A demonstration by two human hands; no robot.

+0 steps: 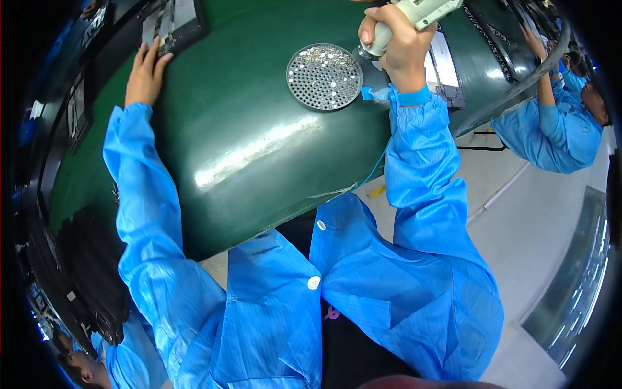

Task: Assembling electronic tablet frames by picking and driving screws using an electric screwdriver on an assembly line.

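Note:
At the upper left, my left hand [146, 79] reaches forward with its fingers stretched out. Its fingertips rest at the near edge of a flat grey-and-black panel-like device [188, 24]. My right hand [405, 55] is wrapped round a pale green electric screwdriver [424, 9], cut off by the top edge. The driver's front end points left and down, beside a round metal tray [313, 94] full of small holes. Small silvery screws [327, 57] lie mostly in the tray's far half. A blue strap [412, 98] with a thin cord circles my right wrist.
The glossy green tabletop [259, 201] ends in a curved near edge before my lap. Another flat device [446, 61] lies beyond my right wrist. Black items [91, 272] are piled at the left. Co-workers in blue sit at the right [564, 133] and lower left [133, 356].

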